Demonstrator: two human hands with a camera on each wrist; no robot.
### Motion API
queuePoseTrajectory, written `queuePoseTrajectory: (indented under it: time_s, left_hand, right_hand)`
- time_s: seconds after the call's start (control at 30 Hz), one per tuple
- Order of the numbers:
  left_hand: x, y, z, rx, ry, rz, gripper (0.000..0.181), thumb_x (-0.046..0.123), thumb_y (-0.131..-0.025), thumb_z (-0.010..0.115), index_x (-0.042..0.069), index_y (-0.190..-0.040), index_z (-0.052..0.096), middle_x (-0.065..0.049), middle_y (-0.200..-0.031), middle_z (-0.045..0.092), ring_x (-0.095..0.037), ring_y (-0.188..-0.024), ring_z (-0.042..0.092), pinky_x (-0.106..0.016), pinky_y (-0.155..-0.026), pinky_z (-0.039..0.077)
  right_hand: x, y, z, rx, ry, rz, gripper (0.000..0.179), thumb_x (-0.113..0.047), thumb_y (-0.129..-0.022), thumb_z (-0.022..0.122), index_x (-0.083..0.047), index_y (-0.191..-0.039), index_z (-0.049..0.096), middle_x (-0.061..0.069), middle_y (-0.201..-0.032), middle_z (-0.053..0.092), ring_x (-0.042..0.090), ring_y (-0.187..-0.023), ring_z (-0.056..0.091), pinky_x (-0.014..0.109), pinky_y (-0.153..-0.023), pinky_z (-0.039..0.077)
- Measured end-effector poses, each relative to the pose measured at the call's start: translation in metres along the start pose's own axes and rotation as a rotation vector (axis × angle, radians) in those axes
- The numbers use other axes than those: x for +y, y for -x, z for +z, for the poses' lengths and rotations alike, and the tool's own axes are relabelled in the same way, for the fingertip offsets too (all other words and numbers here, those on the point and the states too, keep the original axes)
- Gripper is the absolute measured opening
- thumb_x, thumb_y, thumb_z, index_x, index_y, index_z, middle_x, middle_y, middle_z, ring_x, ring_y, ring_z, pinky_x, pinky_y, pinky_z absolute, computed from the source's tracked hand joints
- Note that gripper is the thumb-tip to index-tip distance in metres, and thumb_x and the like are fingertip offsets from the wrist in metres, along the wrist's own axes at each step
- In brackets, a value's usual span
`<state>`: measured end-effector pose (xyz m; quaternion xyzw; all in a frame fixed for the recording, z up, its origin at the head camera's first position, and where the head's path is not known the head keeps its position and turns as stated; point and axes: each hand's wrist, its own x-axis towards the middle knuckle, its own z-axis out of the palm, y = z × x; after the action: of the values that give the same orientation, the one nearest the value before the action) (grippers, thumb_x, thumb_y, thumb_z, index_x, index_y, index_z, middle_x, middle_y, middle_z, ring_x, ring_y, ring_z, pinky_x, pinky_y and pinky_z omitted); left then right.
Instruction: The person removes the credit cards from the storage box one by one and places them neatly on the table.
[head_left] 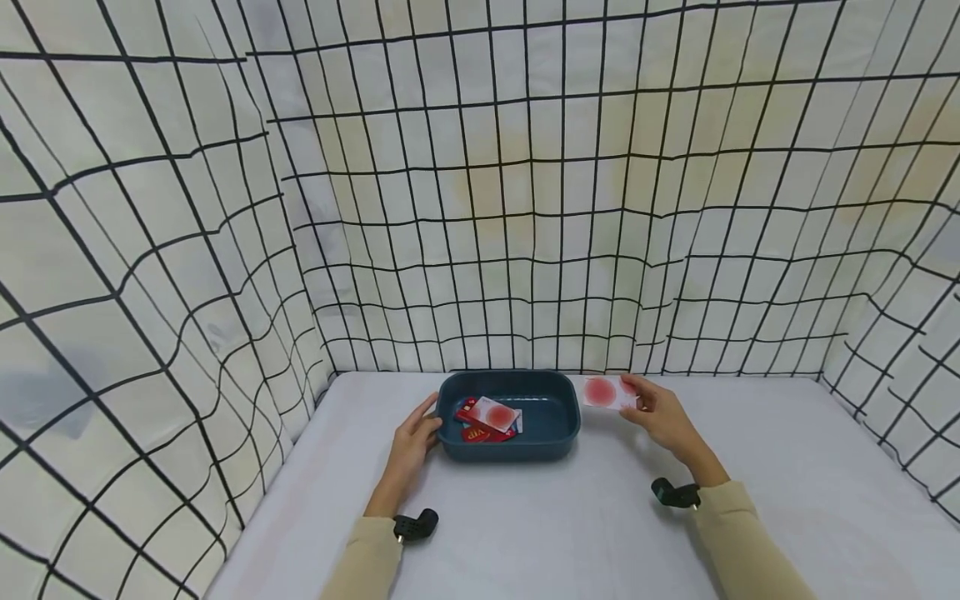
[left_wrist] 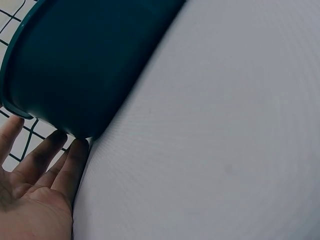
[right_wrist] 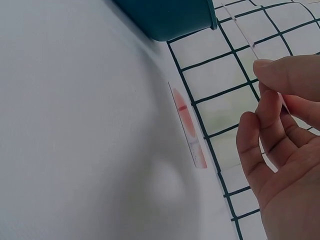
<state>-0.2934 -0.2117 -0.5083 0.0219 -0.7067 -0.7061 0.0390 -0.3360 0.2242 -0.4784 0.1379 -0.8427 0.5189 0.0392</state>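
Observation:
A dark teal plastic bin (head_left: 506, 451) stands on the white-covered table. My left hand (head_left: 411, 443) rests its fingertips against the bin's left end; the left wrist view shows those fingers (left_wrist: 75, 162) fairly straight at the outer wall. To the right of the bin, my right hand (head_left: 663, 421) pinches a white card with a red round print (head_left: 600, 392) between thumb and fingers. Seen nearly edge-on in the right wrist view is this held card (right_wrist: 241, 31). Below it a similar printed card (right_wrist: 187, 127) lies on the table.
Inside the bin's left half lie several overlapping cards: a white one with a red circle (head_left: 495, 414) on top, a red VIP card (head_left: 477, 435) under it. Black wire grid panels (head_left: 525, 250) backed by pale cloth enclose the table's back and sides.

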Motion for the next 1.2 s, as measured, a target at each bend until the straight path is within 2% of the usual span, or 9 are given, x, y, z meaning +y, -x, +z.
queuePoseTrajectory:
  time_s: [0.33, 0.53, 0.73, 0.8, 0.9, 0.97, 1.03, 1.1, 1.2]
  left_hand:
    - [0.004, -0.003, 0.000, -0.006, -0.003, -0.001, 0.050, 0.015, -0.105, 0.051, 0.025, -0.154, 0.048, -0.018, -0.151, 0.055, -0.030, -0.137, 0.056, -0.033, -0.108, 0.052]
    - [0.004, -0.002, -0.001, -0.013, -0.015, 0.002, 0.050, 0.017, -0.106, 0.051, 0.024, -0.156, 0.045, -0.019, -0.153, 0.053, -0.031, -0.138, 0.055, -0.033, -0.109, 0.051]
    - [0.003, -0.001, 0.000, -0.002, -0.018, -0.003, 0.050, 0.016, -0.106, 0.051, 0.025, -0.154, 0.047, -0.018, -0.151, 0.054, -0.031, -0.137, 0.056, -0.035, -0.109, 0.051]
    - [0.002, 0.000, 0.000, 0.000, -0.015, -0.004, 0.050, 0.015, -0.105, 0.051, 0.024, -0.154, 0.047, -0.018, -0.151, 0.054, -0.031, -0.137, 0.056, -0.034, -0.108, 0.052]
    - [0.000, 0.000, 0.000, -0.002, -0.017, -0.008, 0.051, 0.015, -0.105, 0.051, 0.024, -0.155, 0.046, -0.019, -0.151, 0.054, -0.032, -0.137, 0.056, -0.034, -0.108, 0.052]
    - [-0.001, 0.000, 0.000, -0.006, -0.020, -0.009, 0.051, 0.015, -0.106, 0.051, 0.024, -0.155, 0.046, -0.019, -0.152, 0.053, -0.032, -0.137, 0.056, -0.034, -0.109, 0.051]
    - [-0.001, 0.000, 0.000, -0.010, -0.025, -0.007, 0.050, 0.016, -0.106, 0.050, 0.024, -0.155, 0.045, -0.019, -0.152, 0.053, -0.032, -0.137, 0.056, -0.036, -0.110, 0.050]
    - [-0.001, 0.000, 0.000, -0.011, -0.028, -0.006, 0.050, 0.016, -0.106, 0.050, 0.024, -0.155, 0.045, -0.019, -0.152, 0.053, -0.032, -0.137, 0.056, -0.037, -0.111, 0.050]
    - [0.000, 0.000, 0.000, -0.008, -0.034, -0.002, 0.050, 0.017, -0.106, 0.051, 0.024, -0.155, 0.046, -0.019, -0.152, 0.053, -0.032, -0.136, 0.057, -0.038, -0.111, 0.050]
  right_hand:
    - [0.005, -0.001, -0.003, -0.023, 0.089, 0.022, 0.060, 0.002, -0.089, 0.069, 0.003, -0.146, 0.050, 0.018, -0.110, 0.056, 0.018, -0.085, 0.047, 0.022, -0.061, 0.040]
    - [0.006, -0.002, -0.003, -0.082, 0.146, 0.035, 0.057, 0.001, -0.090, 0.067, 0.004, -0.145, 0.051, 0.016, -0.101, 0.058, 0.021, -0.082, 0.050, 0.023, -0.059, 0.044]
    - [0.010, 0.002, -0.001, -0.130, 0.210, 0.096, 0.064, -0.007, -0.092, 0.069, 0.003, -0.151, 0.045, 0.023, -0.127, 0.059, 0.030, -0.103, 0.051, 0.025, -0.075, 0.049]
    - [0.011, 0.004, -0.001, -0.142, 0.213, 0.116, 0.066, -0.008, -0.092, 0.070, 0.003, -0.151, 0.044, 0.021, -0.125, 0.059, 0.030, -0.103, 0.051, 0.026, -0.074, 0.049]
    - [0.014, 0.004, -0.001, -0.151, 0.213, 0.145, 0.065, -0.006, -0.091, 0.070, 0.004, -0.150, 0.045, 0.017, -0.107, 0.060, 0.026, -0.093, 0.052, 0.026, -0.067, 0.048]
    - [0.015, 0.004, -0.001, -0.152, 0.220, 0.152, 0.063, -0.005, -0.091, 0.070, 0.004, -0.149, 0.046, 0.016, -0.102, 0.059, 0.025, -0.089, 0.052, 0.027, -0.065, 0.048]
    - [0.016, 0.005, -0.001, -0.158, 0.224, 0.149, 0.063, -0.005, -0.091, 0.069, 0.005, -0.149, 0.047, 0.018, -0.108, 0.060, 0.026, -0.092, 0.052, 0.029, -0.068, 0.049]
    - [0.016, 0.005, 0.000, -0.155, 0.244, 0.149, 0.063, -0.007, -0.091, 0.071, 0.004, -0.149, 0.047, 0.021, -0.121, 0.061, 0.028, -0.100, 0.054, 0.033, -0.077, 0.054]
    - [0.017, 0.006, 0.001, -0.164, 0.253, 0.150, 0.064, -0.008, -0.091, 0.071, 0.005, -0.149, 0.047, 0.024, -0.130, 0.058, 0.032, -0.105, 0.054, 0.038, -0.083, 0.054]
